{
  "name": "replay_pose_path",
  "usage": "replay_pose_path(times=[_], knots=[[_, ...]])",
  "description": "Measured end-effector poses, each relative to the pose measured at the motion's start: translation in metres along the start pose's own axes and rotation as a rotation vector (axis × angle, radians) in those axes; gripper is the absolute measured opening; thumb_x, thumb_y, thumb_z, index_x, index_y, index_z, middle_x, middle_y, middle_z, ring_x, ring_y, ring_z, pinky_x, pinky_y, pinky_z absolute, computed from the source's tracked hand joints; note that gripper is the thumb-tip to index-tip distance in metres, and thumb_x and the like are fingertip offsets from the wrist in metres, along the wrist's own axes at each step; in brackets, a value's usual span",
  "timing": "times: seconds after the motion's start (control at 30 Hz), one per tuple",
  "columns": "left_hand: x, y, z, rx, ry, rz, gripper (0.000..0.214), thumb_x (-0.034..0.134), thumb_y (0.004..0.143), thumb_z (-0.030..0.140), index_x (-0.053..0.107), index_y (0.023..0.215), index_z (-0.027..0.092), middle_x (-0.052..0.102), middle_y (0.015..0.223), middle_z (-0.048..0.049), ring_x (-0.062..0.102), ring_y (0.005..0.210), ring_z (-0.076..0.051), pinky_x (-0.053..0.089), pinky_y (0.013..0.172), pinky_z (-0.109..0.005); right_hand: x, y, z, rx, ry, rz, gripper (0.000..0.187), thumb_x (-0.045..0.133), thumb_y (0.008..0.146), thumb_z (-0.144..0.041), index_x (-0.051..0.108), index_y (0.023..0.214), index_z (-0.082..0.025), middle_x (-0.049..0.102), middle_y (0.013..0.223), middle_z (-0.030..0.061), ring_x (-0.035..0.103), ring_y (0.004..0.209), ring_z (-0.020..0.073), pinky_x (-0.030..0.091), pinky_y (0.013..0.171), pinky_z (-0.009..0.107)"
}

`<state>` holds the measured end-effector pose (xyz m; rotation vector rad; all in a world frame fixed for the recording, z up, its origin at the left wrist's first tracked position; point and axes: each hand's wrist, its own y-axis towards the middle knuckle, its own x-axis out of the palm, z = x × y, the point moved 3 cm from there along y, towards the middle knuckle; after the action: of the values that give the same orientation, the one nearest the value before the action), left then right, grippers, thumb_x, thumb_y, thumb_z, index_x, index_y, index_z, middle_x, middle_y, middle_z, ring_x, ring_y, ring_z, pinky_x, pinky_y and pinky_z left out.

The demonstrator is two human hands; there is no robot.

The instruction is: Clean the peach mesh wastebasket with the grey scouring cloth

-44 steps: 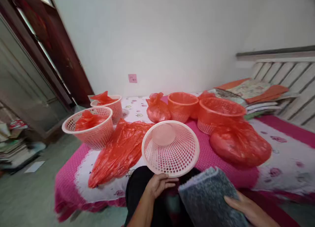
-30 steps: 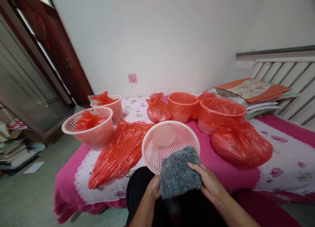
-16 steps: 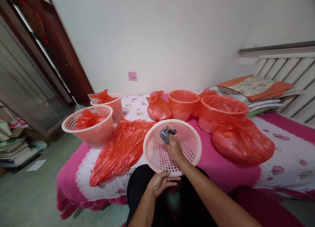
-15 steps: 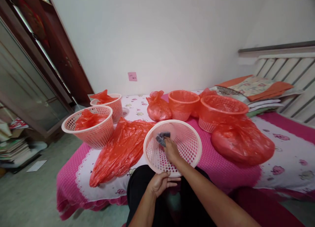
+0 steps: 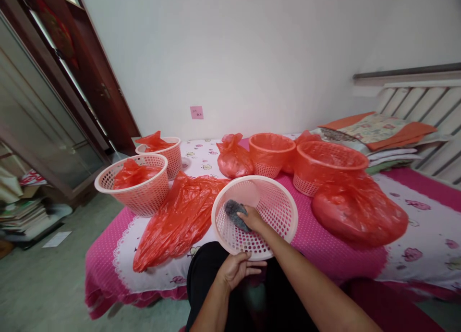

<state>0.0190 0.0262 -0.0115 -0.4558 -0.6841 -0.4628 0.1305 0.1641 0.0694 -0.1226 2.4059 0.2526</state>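
My left hand [image 5: 236, 268] grips the near rim of a pink perforated plastic basket [image 5: 275, 204], which is tilted with its opening toward me. Reaching inside it, my right hand [image 5: 254, 220] presses a bunched grey fluffy cloth [image 5: 234, 213] against the basket's left inner wall. My dark-clad lap lies just below the basket.
A bed with a pink dotted cover [image 5: 324, 248] carries two pink baskets holding red bags [image 5: 139, 183], two baskets lined with red bags [image 5: 326, 166], a flat red bag [image 5: 176, 216] and a puffed one [image 5: 360, 212]. Folded bedding [image 5: 378, 135] lies at the back right. A dark door [image 5: 90, 77] is at left.
My right hand brought the grey cloth from my lap into the basket, bunched it small, and has slid it from the basket's bottom down to the left wall. My left hand kept its hold.
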Motion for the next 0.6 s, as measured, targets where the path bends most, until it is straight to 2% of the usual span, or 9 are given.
replay_pose_path(times=[0.07, 0.13, 0.2, 0.27, 0.37, 0.47, 0.6], knots=[[0.0, 0.0, 0.0, 0.003, -0.004, -0.004, 0.033, 0.072, 0.088, 0.027, 0.073, 0.114, 0.007, 0.077, 0.122, -0.0252, 0.077, 0.109, -0.037, 0.057, 0.087, -0.04, -0.009, -0.003, -0.005, -0.007, -0.083, 0.118, 0.038, 0.061, 0.091, -0.017, 0.067, 0.128, -0.012, 0.071, 0.127, 0.0192, 0.063, 0.12, 0.0308, 0.045, 0.109, 0.045], [0.001, -0.001, 0.0, 0.008, -0.004, -0.004, 0.032, 0.072, 0.088, 0.027, 0.073, 0.112, 0.007, 0.077, 0.121, -0.0256, 0.077, 0.109, -0.038, 0.057, 0.087, -0.041, -0.013, -0.012, -0.013, -0.053, -0.144, 0.17, 0.045, 0.054, 0.095, -0.017, 0.059, 0.14, -0.01, 0.062, 0.141, 0.0222, 0.055, 0.133, 0.0313, 0.039, 0.116, 0.048], [0.002, -0.001, 0.0, 0.014, -0.003, -0.002, 0.032, 0.072, 0.087, 0.026, 0.073, 0.114, 0.007, 0.078, 0.121, -0.0255, 0.077, 0.109, -0.038, 0.057, 0.087, -0.042, -0.011, -0.025, -0.02, -0.123, -0.194, 0.133, 0.043, 0.052, 0.097, -0.019, 0.06, 0.139, -0.014, 0.062, 0.144, 0.018, 0.053, 0.136, 0.0284, 0.037, 0.119, 0.045], [0.002, -0.001, 0.001, 0.023, -0.004, 0.001, 0.036, 0.073, 0.086, 0.024, 0.072, 0.117, 0.008, 0.078, 0.12, -0.0248, 0.078, 0.107, -0.038, 0.057, 0.087, -0.042, -0.005, -0.036, -0.022, -0.169, -0.249, 0.058, 0.044, 0.061, 0.093, -0.022, 0.064, 0.136, -0.017, 0.06, 0.148, 0.0161, 0.05, 0.141, 0.029, 0.033, 0.122, 0.044], [0.002, -0.001, 0.001, 0.031, -0.006, -0.003, 0.04, 0.074, 0.085, 0.025, 0.072, 0.122, 0.009, 0.078, 0.122, -0.0239, 0.078, 0.107, -0.038, 0.058, 0.085, -0.041, 0.005, -0.045, -0.011, -0.126, -0.369, -0.05, 0.067, 0.072, 0.08, -0.02, 0.059, 0.145, -0.015, 0.048, 0.161, 0.0202, 0.039, 0.152, 0.0367, 0.028, 0.125, 0.052], [0.002, 0.0, 0.0, 0.019, 0.0, -0.013, 0.039, 0.074, 0.086, 0.028, 0.073, 0.12, 0.009, 0.077, 0.123, -0.0244, 0.078, 0.107, -0.037, 0.057, 0.086, -0.04, 0.012, -0.041, 0.002, -0.06, -0.467, -0.117, 0.077, 0.068, 0.081, -0.015, 0.05, 0.155, -0.016, 0.042, 0.166, 0.0199, 0.036, 0.155, 0.0368, 0.029, 0.124, 0.053], [0.001, 0.0, 0.0, 0.008, 0.007, -0.016, 0.036, 0.073, 0.087, 0.028, 0.073, 0.118, 0.009, 0.077, 0.123, -0.024, 0.078, 0.107, -0.036, 0.057, 0.086, -0.039, 0.02, -0.022, 0.005, -0.054, -0.524, -0.154, 0.07, 0.058, 0.087, -0.009, 0.05, 0.157, -0.016, 0.043, 0.167, 0.0175, 0.036, 0.155, 0.0331, 0.028, 0.125, 0.048]])
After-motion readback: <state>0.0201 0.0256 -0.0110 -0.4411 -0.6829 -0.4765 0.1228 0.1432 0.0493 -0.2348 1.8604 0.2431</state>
